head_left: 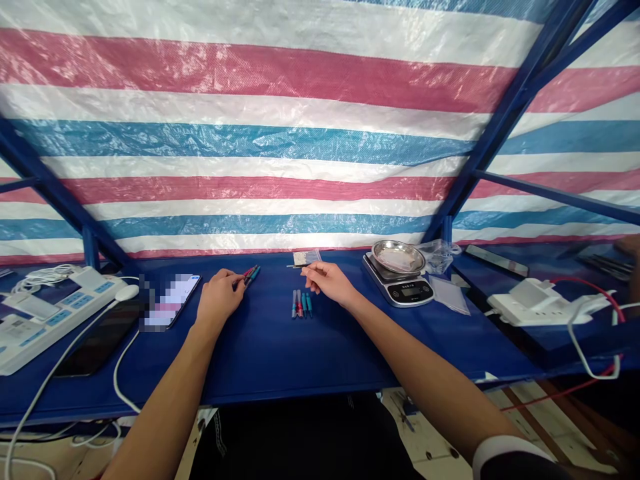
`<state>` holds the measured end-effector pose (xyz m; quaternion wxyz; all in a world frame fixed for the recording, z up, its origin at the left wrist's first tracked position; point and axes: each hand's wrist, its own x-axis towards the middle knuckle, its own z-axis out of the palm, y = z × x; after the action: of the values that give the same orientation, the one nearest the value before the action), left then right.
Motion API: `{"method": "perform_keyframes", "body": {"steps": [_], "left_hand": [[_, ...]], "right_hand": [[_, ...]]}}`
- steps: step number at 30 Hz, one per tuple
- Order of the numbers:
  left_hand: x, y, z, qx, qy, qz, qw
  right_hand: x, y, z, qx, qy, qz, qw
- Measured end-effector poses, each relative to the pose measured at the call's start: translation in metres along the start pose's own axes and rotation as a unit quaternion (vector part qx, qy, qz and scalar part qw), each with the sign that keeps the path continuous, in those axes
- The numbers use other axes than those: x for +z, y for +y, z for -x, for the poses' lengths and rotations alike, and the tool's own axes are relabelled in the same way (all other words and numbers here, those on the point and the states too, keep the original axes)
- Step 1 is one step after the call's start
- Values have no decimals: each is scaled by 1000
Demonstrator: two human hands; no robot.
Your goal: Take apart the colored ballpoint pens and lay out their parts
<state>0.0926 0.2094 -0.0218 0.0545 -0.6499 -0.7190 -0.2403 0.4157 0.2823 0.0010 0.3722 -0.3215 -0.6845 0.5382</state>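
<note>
On the blue tabletop, my left hand point(223, 295) is closed, with its fingertips on a small bunch of slim red and teal pens point(252, 274). How many of them it grips is hidden behind the fingers. My right hand point(327, 281) hovers in a pinch above the table; what its fingers hold, if anything, is too small to make out. Just beyond those fingertips lies a small clear plastic bag point(307, 257) with pale contents, and a thin dark stick beside it. Below the right hand, several short pens point(302, 304), blue, red and teal, lie side by side in a row.
A digital scale point(407, 291) carrying a metal bowl point(397, 257) stands right, beside clear plastic bags point(450, 295). A phone point(173, 300), a dark phone point(100, 339) and a power strip point(65, 313) with white cables lie left. Blue frame bars slope on both sides.
</note>
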Motion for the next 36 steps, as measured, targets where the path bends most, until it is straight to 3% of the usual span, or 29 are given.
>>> {"method": "perform_keyframes", "body": {"steps": [8, 15, 19, 22, 25, 27, 30, 32, 36], "left_hand": [[-2, 10, 1, 0, 19, -4, 1000], [3, 13, 2, 8, -20, 26, 999], [5, 8, 1, 17, -15, 30, 999], [5, 13, 2, 36, 12, 36, 999], [3, 34, 4, 102, 42, 78, 991], [1, 53, 8, 167, 8, 133, 977], [1, 81, 14, 236, -111, 201, 944], [3, 93, 17, 250, -158, 216, 931], [9, 95, 18, 227, -182, 248, 924]], "right_hand": [[0, 2, -1, 0, -2, 5, 1000], [-2, 5, -3, -2, -4, 30, 1000], [-5, 10, -4, -22, 2, 99, 995], [-10, 17, -5, -92, 31, 250, 963], [-17, 28, -10, -153, 48, 368, 916], [-22, 35, -13, -160, 47, 408, 897], [-29, 43, -19, -146, 54, 454, 877], [-32, 46, -21, -136, 62, 474, 868], [-35, 46, -23, -121, 65, 477, 868]]}}
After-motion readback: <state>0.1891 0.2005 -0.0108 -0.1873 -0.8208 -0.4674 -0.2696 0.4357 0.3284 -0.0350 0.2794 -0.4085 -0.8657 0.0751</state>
